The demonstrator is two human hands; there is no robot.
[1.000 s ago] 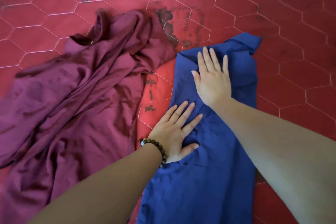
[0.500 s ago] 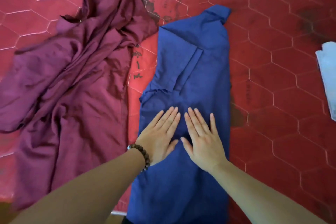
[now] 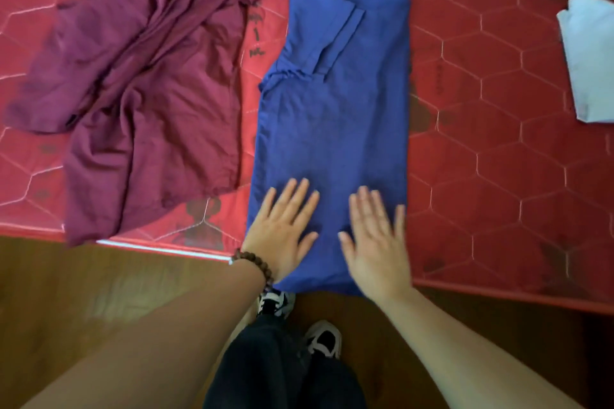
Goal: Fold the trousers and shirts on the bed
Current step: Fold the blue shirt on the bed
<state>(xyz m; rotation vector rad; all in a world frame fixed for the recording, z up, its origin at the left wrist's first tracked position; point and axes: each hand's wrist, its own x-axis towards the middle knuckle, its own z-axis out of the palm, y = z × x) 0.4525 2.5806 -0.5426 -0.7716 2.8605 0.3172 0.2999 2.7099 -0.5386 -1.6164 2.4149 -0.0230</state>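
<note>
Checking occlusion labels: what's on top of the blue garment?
Both hands lie flat on the near end of the blue garment: left hand, right hand, fingers straight. Its own folded flap lies on the far part. The cloth under the palms is hidden.

1. We see the blue garment [image 3: 335,109] folded into a long strip on the bed [image 3: 498,109], running 12 to 6, near end at the bed edge.
2. We see the maroon garment [image 3: 143,83] crumpled, unfolded, at 9 o'clock of it.
3. We see the pale-blue garment [image 3: 591,56] folded at 3 o'clock.

No readable text

Dark printed marks on the red mattress [image 3: 255,43] may be characters, but they are too blurred to read.
</note>
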